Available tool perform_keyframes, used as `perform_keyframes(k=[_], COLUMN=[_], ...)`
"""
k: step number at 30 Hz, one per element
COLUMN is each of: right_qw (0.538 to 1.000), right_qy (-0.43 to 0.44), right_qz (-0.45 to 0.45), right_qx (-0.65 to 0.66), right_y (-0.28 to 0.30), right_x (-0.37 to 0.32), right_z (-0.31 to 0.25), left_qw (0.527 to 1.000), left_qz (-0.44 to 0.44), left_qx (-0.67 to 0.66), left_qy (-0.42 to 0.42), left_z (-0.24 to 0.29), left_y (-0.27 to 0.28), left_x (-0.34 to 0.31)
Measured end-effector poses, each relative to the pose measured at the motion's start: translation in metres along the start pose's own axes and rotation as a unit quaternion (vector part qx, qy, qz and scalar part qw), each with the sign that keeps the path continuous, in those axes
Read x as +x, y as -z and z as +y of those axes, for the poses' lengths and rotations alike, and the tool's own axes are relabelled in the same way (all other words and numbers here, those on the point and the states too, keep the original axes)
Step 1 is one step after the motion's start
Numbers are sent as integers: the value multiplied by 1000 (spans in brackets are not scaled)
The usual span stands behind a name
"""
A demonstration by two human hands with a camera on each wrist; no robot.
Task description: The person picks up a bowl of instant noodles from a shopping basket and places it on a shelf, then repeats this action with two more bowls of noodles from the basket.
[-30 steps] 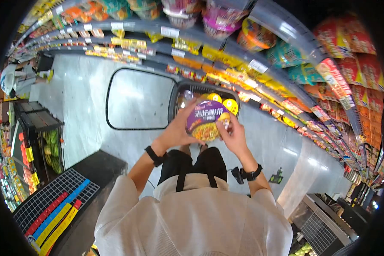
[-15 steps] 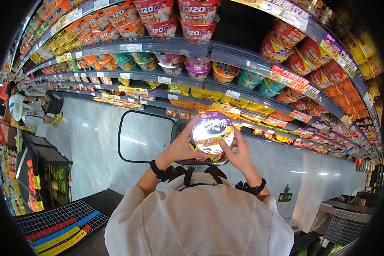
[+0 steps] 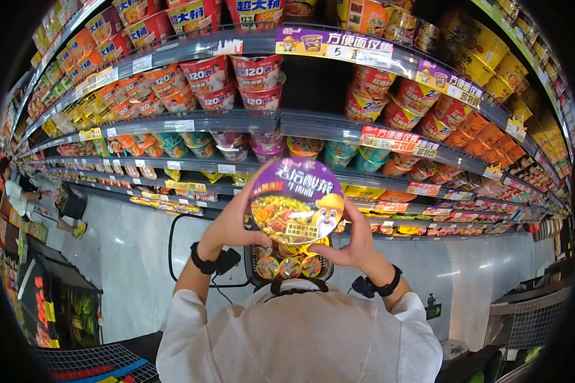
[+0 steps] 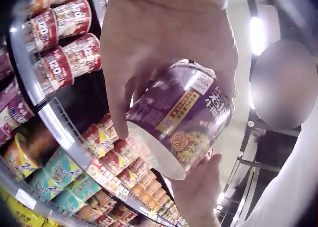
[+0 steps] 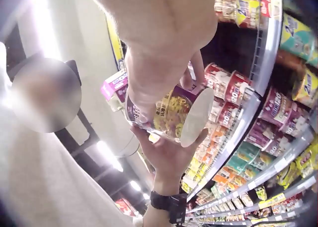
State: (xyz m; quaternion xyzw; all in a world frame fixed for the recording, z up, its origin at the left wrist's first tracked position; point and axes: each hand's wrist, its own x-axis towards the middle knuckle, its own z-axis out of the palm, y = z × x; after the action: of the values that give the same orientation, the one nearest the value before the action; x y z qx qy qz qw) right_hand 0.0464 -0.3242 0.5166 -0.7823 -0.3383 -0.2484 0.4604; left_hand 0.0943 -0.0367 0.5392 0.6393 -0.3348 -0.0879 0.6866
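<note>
Head camera: pale floor (image 3: 469,258) lies open to both sides of a person whose left hand (image 3: 227,220) and right hand (image 3: 359,242) grip a purple noodle tub (image 3: 297,201) (lid facing the lens) by its sides, above a dark basket (image 3: 255,279) holding round-lidded tubs (image 3: 290,267); stocked shelves (image 3: 236,121) stand across the way ahead.

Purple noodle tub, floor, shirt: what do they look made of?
Noodle tub: coated paper or plastic, can't tell which; smooth, slightly glossy, going by the printed surface and highlights at the rim.
Floor: probably tile or polished stone, semi-gloss; pale grey with bright streaks of reflected light.
Shirt: fabric, matte; seams and soft folds show, knit or woven unclear.
</note>
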Motion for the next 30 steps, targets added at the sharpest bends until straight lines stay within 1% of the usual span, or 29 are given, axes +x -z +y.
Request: perform_keyframes(k=[1,2,4,6,7,8,10,11,14,18,19,20,23,27,30], right_qw=[998,995,992,989,989,988,987,987,985,984,985,984,980,975,975], right_qy=[46,61,82,102,101,99,85,76,67,48,41,38,13,-22,-23], right_qz=[33,40,61,90,93,104,123,132,146,156,154,156,166,177,185], right_qx=[-27,-62,-78,-53,-60,-64,-60,-56,-62,-67,-67,-70,-106,-130,-122], right_y=[3,9,19,28,35,41,49,51,60,68,70,72,79,88,91], right_x=[13,21,43,61,70,80,94,99,107,108,108,108,109,111,114], right_z=[-3,-2,-2,-1,-2,-3,-3,-3,3,8,11,13,18,26,20], left_qw=[1000,1000,998,998,998,996,996,993,991,989,985,985,989,984,979], left_qz=[-3,-6,-7,-7,6,7,13,16,25,-9,-21,-26,-42,-67,-86], left_qx=[-3,-8,15,-26,-31,-20,-24,-8,-22,-40,-37,-40,16,-18,-42], left_qy=[-14,-28,-54,-53,-61,-87,-89,-118,-129,-144,-166,-165,-144,-162,-179], left_z=[5,10,36,56,59,57,56,54,50,47,45,46,47,42,37], left_y=[2,4,3,0,-1,2,2,0,-7,-10,-10,-10,-7,-14,-15], left_x=[10,18,39,57,66,75,93,103,121,138,145,152,170,195,206])
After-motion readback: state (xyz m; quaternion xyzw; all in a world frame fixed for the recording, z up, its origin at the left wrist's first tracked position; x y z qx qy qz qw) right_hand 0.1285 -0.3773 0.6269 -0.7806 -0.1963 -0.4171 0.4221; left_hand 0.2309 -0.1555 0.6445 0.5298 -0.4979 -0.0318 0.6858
